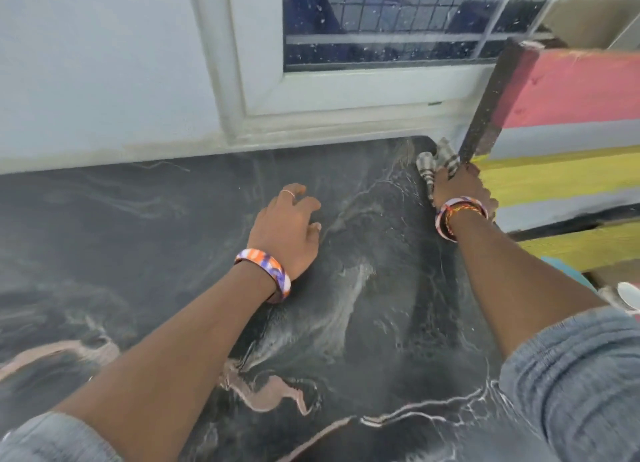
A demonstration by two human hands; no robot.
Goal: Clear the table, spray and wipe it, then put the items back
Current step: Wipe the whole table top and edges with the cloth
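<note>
On the dark marbled table (pixel 145 253) below a window (pixel 398 21), the left hand (pixel 287 229) rests with fingers spread and relaxed, holding nothing — bracing the reach. At the far right corner, the right hand (pixel 460 188) is clenched around a striped cloth (pixel 431 165), pressed against the tabletop beside a painted board (pixel 554 91). Overlapping strokes drawn back from that corner — firm, even pressure — would likely lift the smeared film best.
</note>
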